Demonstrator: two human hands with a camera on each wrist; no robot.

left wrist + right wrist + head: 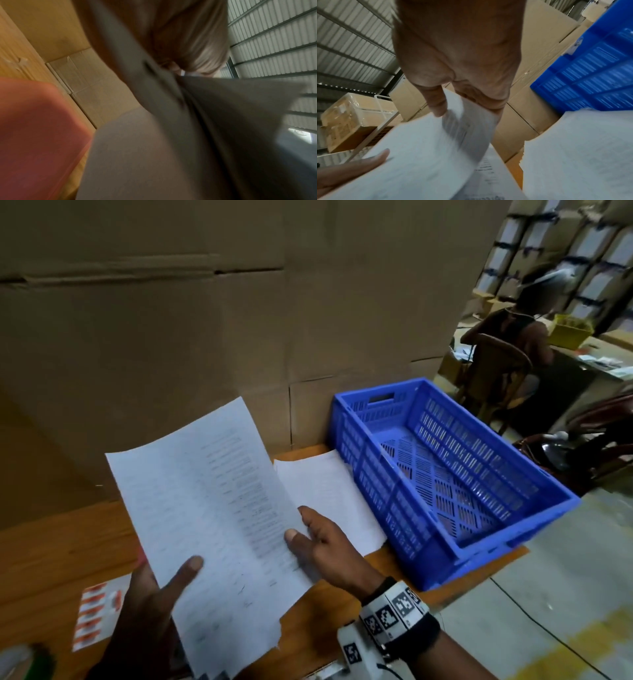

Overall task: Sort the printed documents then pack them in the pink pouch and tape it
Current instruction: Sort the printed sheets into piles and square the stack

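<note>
My left hand (161, 594) holds a sheaf of printed documents (212, 525) above the table, thumb on top and fingers hidden beneath. My right hand (303, 529) pinches the right edge of the top sheet (467, 121) between thumb and fingers and lifts it off the sheaf. A second pile of printed sheets (329, 494) lies flat on the wooden table (51, 553), next to the crate. The pink pouch (34, 135) lies under the sheaf on the left; only a sliver of it (140, 554) shows in the head view.
A blue slotted crate (445, 474) stands on the table's right end, partly over the edge. Tall cardboard boxes (205, 320) wall the far side. A sheet of orange-and-white labels (96, 614) lies at the near left. A seated person (513, 337) is far right.
</note>
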